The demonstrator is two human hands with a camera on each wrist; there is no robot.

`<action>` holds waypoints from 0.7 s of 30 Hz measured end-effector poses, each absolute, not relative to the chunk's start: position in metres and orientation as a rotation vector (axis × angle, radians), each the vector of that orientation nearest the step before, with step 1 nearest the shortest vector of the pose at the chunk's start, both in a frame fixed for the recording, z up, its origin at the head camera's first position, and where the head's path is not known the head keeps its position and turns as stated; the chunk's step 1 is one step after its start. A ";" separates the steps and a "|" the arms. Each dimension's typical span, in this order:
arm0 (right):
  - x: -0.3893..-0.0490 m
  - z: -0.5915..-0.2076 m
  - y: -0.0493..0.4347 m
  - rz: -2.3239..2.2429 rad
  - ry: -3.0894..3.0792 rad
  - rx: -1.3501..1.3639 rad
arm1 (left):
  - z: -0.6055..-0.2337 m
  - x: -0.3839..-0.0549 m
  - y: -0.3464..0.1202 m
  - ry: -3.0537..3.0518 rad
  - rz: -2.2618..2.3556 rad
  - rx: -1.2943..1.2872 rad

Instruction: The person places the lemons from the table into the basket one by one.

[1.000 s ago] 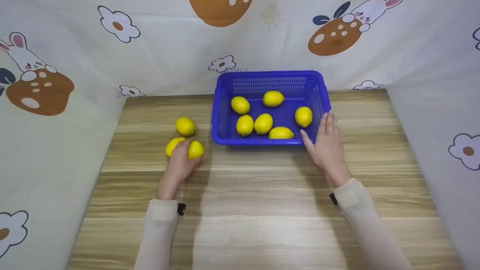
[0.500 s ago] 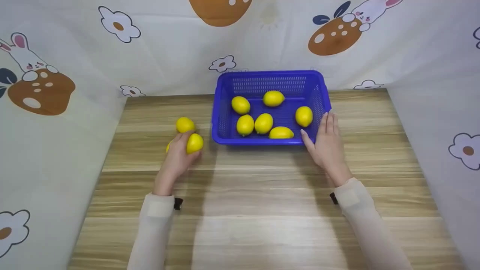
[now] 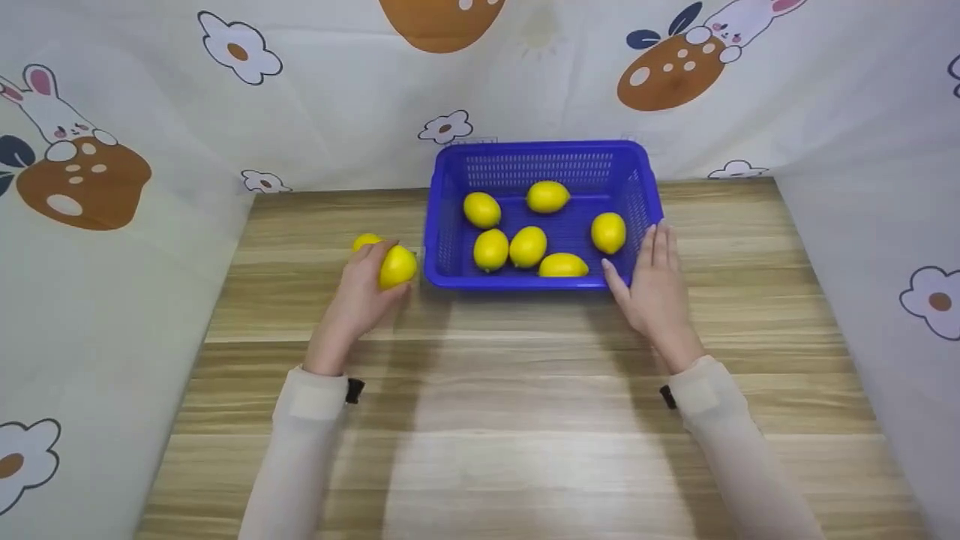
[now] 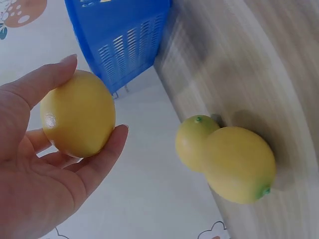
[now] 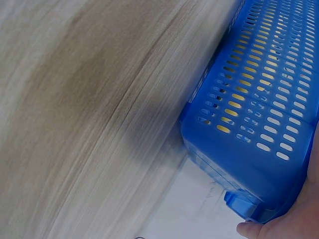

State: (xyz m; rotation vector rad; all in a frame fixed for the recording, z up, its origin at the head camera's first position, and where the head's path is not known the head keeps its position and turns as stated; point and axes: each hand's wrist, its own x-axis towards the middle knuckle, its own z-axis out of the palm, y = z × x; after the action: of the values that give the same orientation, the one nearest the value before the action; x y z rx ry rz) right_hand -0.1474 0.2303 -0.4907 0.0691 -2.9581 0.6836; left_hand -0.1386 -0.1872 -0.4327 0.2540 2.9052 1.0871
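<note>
My left hand (image 3: 355,294) grips a yellow lemon (image 3: 398,268) between thumb and fingers, just left of the blue basket (image 3: 510,283). In the left wrist view this lemon (image 4: 79,114) is raised away from two others on the table, a nearer lemon (image 4: 240,164) and a farther lemon (image 4: 190,139). From the head, part of one lemon (image 3: 366,241) shows behind the hand; the hand hides the other. My right hand (image 3: 660,304) rests with straight fingers along the basket's right front corner, its thumb over the rim.
Several lemons lie spread inside the basket, among them a lemon (image 3: 548,196) at the back and a lemon (image 3: 608,232) at the right. The wooden table (image 3: 510,405) meets a patterned cloth (image 3: 337,90) behind and at both sides.
My left hand has lifted the lemon off the table and moved it away from me and slightly right, toward the basket. The right hand and basket have stayed in place.
</note>
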 end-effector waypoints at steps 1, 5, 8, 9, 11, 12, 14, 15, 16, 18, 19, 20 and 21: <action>-0.147 -0.491 0.230 0.683 -2.958 0.069 | -0.431 -0.139 -0.186 2.905 1.087 0.261; -0.148 -0.491 0.230 0.684 -2.954 0.067 | -0.424 -0.142 -0.181 2.900 1.072 0.280; -0.148 -0.491 0.230 0.689 -2.949 0.067 | -0.420 -0.143 -0.178 2.899 1.056 0.295; -0.147 -0.491 0.230 0.690 -2.948 0.067 | -0.418 -0.144 -0.177 2.900 1.051 0.300; -0.147 -0.491 0.230 0.690 -2.947 0.067 | -0.415 -0.145 -0.175 2.902 1.040 0.305; -0.147 -0.491 0.230 0.693 -2.947 0.069 | -0.413 -0.146 -0.175 2.904 1.036 0.310; -0.147 -0.491 0.230 0.700 -2.948 0.072 | -0.410 -0.147 -0.173 2.907 1.024 0.319; -0.147 -0.491 0.229 0.703 -2.950 0.073 | -0.408 -0.147 -0.172 2.910 1.021 0.322; -0.147 -0.491 0.230 0.708 -2.952 0.075 | -0.406 -0.148 -0.171 2.911 1.016 0.325; -0.146 -0.490 0.230 0.717 -2.958 0.075 | -0.403 -0.150 -0.169 2.918 1.004 0.343; -0.147 -0.490 0.230 0.718 -2.960 0.072 | -0.401 -0.151 -0.168 2.922 0.998 0.353; -0.146 -0.490 0.230 0.718 -2.962 0.070 | -0.400 -0.152 -0.167 2.925 0.994 0.363; -0.146 -0.490 0.230 0.716 -2.965 0.068 | -0.398 -0.153 -0.165 2.927 0.993 0.376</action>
State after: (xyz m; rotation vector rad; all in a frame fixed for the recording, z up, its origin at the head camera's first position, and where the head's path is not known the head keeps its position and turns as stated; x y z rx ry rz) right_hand -0.1464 0.2301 -0.4898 0.0682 -2.9650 0.7158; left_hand -0.1533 -0.1654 -0.3980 0.3757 2.9272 0.9926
